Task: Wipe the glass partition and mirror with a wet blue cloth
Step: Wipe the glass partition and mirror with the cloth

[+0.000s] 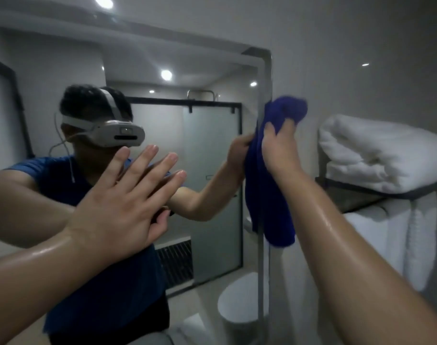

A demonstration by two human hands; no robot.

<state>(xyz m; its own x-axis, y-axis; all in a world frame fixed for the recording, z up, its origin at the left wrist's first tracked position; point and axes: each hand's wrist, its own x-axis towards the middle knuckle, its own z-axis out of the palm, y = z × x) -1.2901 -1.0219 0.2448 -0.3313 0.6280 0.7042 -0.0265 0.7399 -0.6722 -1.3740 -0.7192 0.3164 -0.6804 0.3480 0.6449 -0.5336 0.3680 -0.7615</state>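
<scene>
A large wall mirror (207, 78) fills the left and middle of the head view, with a grey frame along its right edge. My right hand (279, 148) is shut on a dark blue cloth (279, 212), which hangs over that right edge near the top corner. My left hand (127, 195) lies flat against the mirror glass, fingers spread, holding nothing. In the mirror I see the reflection of a person in a blue shirt and a frosted glass partition (212, 185) with a black frame.
To the right, a dark wall shelf (356, 190) carries folded white towels (381, 153), and more white towels (386, 245) hang below it. A white toilet (237, 300) shows in the mirror at the bottom. Grey wall lies between the mirror and the shelf.
</scene>
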